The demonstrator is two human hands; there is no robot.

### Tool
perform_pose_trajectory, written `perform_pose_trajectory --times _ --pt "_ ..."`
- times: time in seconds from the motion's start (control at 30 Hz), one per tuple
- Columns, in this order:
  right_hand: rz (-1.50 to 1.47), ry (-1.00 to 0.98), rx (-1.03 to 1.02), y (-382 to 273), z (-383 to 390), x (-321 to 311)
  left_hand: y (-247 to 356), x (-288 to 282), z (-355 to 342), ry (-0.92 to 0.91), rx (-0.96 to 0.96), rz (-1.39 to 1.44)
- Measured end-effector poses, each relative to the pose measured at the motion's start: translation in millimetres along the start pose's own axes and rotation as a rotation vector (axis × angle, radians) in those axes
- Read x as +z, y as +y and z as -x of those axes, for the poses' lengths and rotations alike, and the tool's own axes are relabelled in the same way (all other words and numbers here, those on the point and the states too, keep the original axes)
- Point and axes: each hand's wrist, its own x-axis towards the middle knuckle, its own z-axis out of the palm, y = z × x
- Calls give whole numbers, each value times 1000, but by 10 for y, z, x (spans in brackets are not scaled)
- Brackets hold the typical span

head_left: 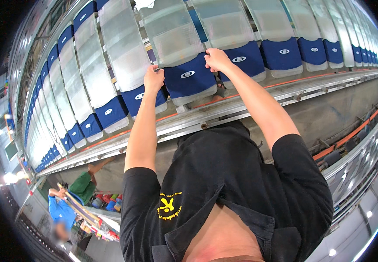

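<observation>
One navy cover (184, 89) sits at twelve o'clock, the right hand (217, 60) at one pinching its edge, while the left hand (154, 79) at eleven bunches its fingers by the opposite edge, whether on cloth I can't tell! An uneven pull could skew it on the pale board (171, 39); for labels, a white oval mark (187, 74) sits mid-cover, too small to read, and a lettered yellow shirt emblem (167, 204) shows near seven.
</observation>
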Motion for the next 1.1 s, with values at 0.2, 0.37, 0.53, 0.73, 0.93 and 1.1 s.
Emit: perform_pose_trajectory --times 0.2,0.37,0.53,0.73,0.93,1.1 --pt "312 100 -201 100 -62 -51 -375 147 -181 77 83 -193" --pt "132 206 -731 126 16 -68 -234 106 -40 246 366 -312" --pt "-257 275 -427 147 142 209 5 134 309 107 228 -115" --pt "-239 270 -269 258 207 570 366 90 519 -236 24 -305" --pt "-136 509 -682 -6 257 350 189 194 594 183 590 -311" --pt "-265 354 -253 -52 265 300 204 317 621 164 621 -151"
